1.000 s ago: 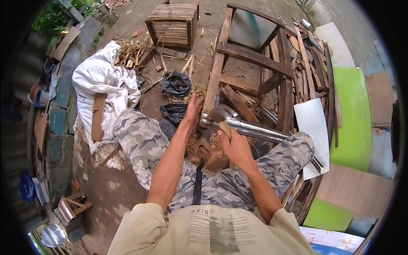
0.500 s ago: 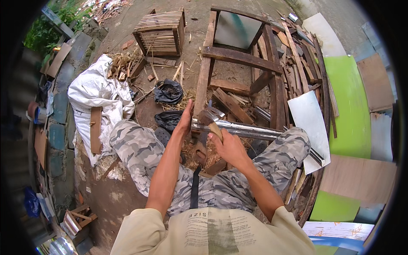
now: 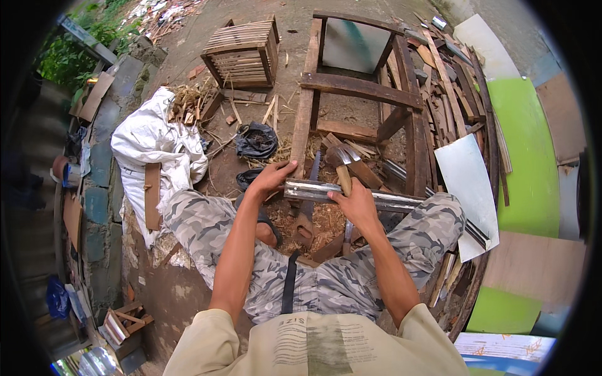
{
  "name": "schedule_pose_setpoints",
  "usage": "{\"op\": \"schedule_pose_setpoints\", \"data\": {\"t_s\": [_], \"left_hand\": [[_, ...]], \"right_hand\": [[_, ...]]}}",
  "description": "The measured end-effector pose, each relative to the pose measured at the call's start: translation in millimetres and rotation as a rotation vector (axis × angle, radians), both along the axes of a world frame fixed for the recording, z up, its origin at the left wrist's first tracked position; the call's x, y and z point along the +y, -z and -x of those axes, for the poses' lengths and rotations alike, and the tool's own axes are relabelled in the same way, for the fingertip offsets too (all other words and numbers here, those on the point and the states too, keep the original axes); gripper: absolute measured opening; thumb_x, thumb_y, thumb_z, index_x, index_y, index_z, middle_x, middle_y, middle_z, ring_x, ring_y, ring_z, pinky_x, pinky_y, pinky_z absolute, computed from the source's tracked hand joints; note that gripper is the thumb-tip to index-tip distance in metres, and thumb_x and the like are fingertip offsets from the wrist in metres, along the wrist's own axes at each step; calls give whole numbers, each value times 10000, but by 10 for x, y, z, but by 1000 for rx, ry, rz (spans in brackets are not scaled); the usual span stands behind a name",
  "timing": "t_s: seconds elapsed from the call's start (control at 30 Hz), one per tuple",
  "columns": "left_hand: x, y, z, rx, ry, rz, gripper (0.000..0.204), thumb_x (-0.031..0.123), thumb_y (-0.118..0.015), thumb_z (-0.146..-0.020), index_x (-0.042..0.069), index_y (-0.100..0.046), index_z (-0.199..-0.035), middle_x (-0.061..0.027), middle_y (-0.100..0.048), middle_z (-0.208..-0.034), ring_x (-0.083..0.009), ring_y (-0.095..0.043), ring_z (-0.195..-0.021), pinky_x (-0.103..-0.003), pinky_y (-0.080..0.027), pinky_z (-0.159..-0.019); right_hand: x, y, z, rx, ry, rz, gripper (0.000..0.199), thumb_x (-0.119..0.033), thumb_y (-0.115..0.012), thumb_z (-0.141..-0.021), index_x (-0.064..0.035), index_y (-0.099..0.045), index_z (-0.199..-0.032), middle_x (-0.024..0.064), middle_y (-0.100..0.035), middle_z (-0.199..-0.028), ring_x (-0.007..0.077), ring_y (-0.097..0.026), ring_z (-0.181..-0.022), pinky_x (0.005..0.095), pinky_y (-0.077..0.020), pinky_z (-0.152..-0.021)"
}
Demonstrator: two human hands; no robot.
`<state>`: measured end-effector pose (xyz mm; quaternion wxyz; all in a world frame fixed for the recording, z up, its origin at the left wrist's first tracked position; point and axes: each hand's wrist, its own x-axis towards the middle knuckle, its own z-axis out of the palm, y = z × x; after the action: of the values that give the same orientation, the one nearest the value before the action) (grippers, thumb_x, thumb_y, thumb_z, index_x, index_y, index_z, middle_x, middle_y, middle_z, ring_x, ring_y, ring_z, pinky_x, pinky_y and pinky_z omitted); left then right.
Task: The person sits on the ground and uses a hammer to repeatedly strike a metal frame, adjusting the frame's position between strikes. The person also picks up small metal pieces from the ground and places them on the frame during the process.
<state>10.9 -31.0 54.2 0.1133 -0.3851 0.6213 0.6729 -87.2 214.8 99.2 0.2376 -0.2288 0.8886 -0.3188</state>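
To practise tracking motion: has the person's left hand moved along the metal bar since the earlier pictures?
Cannot tell. The left hand grips the near end of the metal bar beside the wooden frame, as before; the camera itself shifted.

Outdoor woodworking yard: scrap wood [image 3: 448, 94], slatted crate [image 3: 243, 53]

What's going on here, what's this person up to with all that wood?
A person sits on the ground among wood scraps. Their left hand grips the end of a long metal bar lying across their knees, while the right hand holds a wooden-handled hatchet at the bar. A wooden frame lies just ahead.
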Motion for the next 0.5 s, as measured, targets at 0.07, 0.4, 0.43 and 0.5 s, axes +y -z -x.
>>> {"op": "schedule_pose_setpoints", "data": {"t_s": [0.07, 0.4, 0.43, 0.5], "left_hand": [[-151, 27, -3, -1, -138, -171, 641, 508, -587, -1001, -10, -567, -1379, -148, -656, -1292, -193, -660, -1033, -339, -538, -831], [-803, 1405, -432, -514, -406, 486, 407, 417, -660, -931, 36, -791, -877, -124, -761, -918, -324, -713, -909, -407, -518, -883], [-764, 1516, -480, -574, -412, 517, 401, 439, -648, -927, 69, -783, -999, -134, -757, -1042, -363, -691, -1030, -442, -504, -940], [-648, 1664, -546, -611, -360, 547, 345, 396, -641, -940, 103, -770, -1069, -142, -738, -1118, -354, -670, -1088, -463, -501, -957]], "right_hand": [[-39, -96, -15, 5, 17, -33, 538, -410, -831, -812, 46, -577, -944, 271, -668, -813, 455, -669, -794, 480, -493, -691], [-672, -181, -201, -47, -93, 61, 468, -340, -817, -836, 49, -589, -963, 239, -643, -743, 392, -626, -672, 441, -490, -651], [-773, -203, -169, -39, -114, 36, 461, -336, -814, -840, 47, -586, -954, 238, -644, -742, 394, -626, -672, 438, -490, -648], [-972, -260, -99, -46, -148, -40, 433, -312, -802, -852, 47, -583, -955, 258, -666, -777, 434, -657, -735, 457, -496, -675]]}}
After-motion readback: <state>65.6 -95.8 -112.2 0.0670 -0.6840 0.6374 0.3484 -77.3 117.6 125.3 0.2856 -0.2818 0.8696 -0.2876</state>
